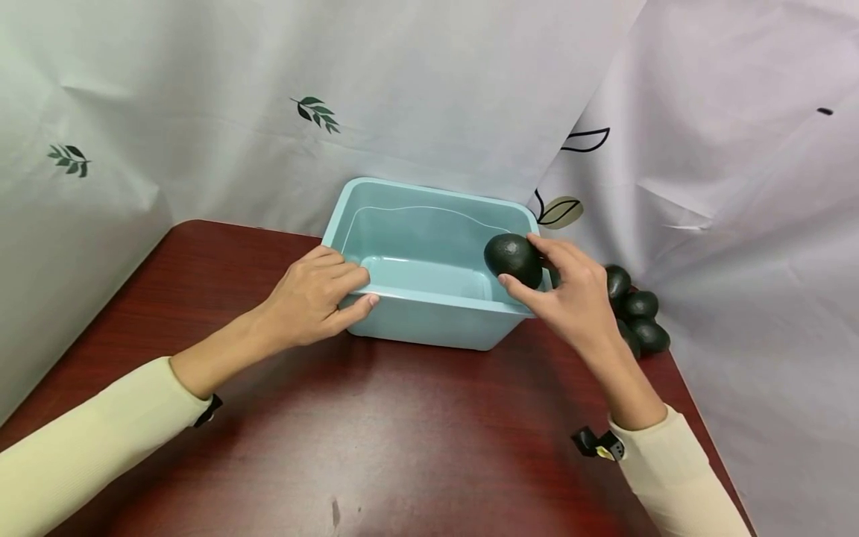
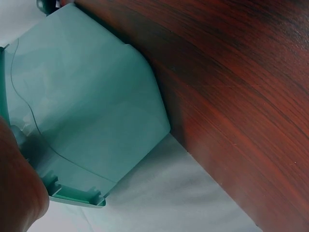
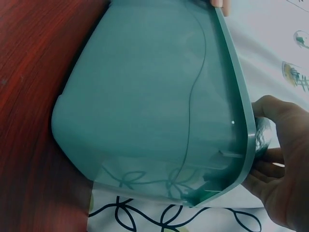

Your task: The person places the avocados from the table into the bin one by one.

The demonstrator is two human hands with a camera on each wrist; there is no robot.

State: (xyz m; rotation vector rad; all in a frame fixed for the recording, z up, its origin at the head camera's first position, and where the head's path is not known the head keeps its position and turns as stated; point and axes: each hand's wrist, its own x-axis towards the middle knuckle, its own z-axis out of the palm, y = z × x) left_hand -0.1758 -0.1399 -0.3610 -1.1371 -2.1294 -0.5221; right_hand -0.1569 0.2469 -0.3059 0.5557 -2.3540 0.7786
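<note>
From over the person's shoulder, the head view has the left hand (image 1: pixel 312 298) clamped on the near rim of the blue-green tub (image 1: pixel 429 322) toward its left end, presumably to keep it from sliding on the reddish table (image 1: pixel 403 425). The right hand (image 1: pixel 570 291) has thumb and fingers closed around one dark avocado (image 1: pixel 513 259) at the tub's right end, over its opening; taking it from the side, I'd say, leaves its underside free. More avocados (image 1: pixel 649 335) sit bunched beyond that wrist, by the patterned cloth (image 1: pixel 201 97). The left wrist view gives mostly the tub's outer wall, with only a dim part of that hand at the edge, so from there I can't tell how its fingers lie. The right wrist view looks at the tub's outside too, and shows what the head view hides: the fingers bent on the far side of the held avocado, part of which is masked by the rim. The tub's interior floor shows only from the head.
</note>
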